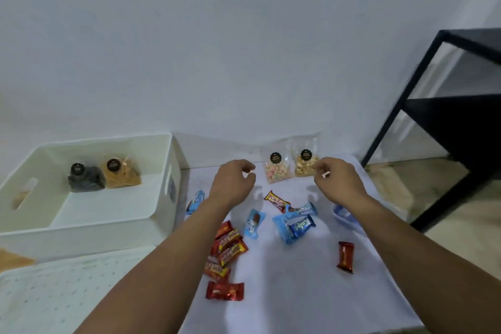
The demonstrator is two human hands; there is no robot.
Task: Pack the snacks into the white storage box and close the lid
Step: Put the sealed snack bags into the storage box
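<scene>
Snack bags just beyond both hands (nothing held).

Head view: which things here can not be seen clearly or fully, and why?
- Round black labels on the clear bags: print too small and blurred.
- Blue wrapper beside the right hand's forearm: partly covered by the arm.
- Perforated white lid: cut off by the lower left edge.
- Black shelf: cut off by the right edge.
</scene>
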